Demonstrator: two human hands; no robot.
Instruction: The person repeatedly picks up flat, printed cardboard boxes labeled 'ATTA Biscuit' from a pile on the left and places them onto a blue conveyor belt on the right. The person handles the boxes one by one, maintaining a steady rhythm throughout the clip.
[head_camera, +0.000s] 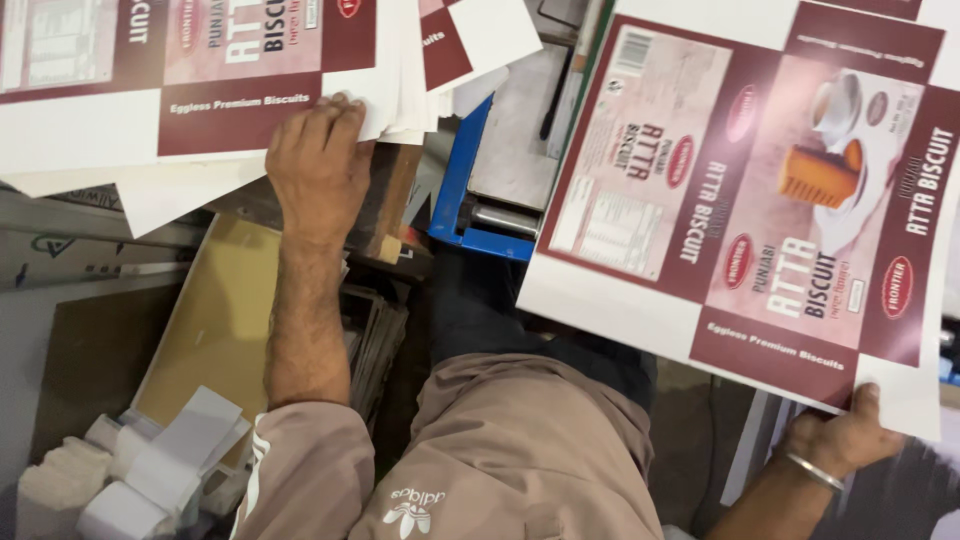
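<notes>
Nearest, torso: a tan-brown top (520, 450) with a small white emblem filled the bottom centre of the head view, the left sleeve carrying white stripes.
Right hand: the right hand (838, 440) sat low at the right edge, a metal bangle (812, 472) on its wrist, the thumb laid over the sheet's white margin and the fingers hidden beneath, so it pinched the bottom corner.
Held sheet: the printed carton sheet (760, 190), maroon and pink panels with a biscuit-and-cup picture on white board, was lifted and tilted, spreading up from that hand across the right half of the view.
Left forearm: bare, it ran up from the sleeve toward the upper left.
Left hand: the left hand (318, 165) lay palm down, fingers close together and pressed flat on the lower edge of the stack; whether the fingertips curled under a sheet could not be told.
Stack: the stack of printed sheets (200, 90), same maroon and pink print, lay fanned across the top left, its white edges sticking out below and to the right.
Lower left: white paper offcuts (150, 470) were heaped beside a yellowish-brown board (215, 320).
Between the sheets: a blue metal frame (462, 190) stood farther off, a grey surface (515, 130) behind it.
Under the stack: a dark wooden block (385, 205) showed just right of the left wrist.
</notes>
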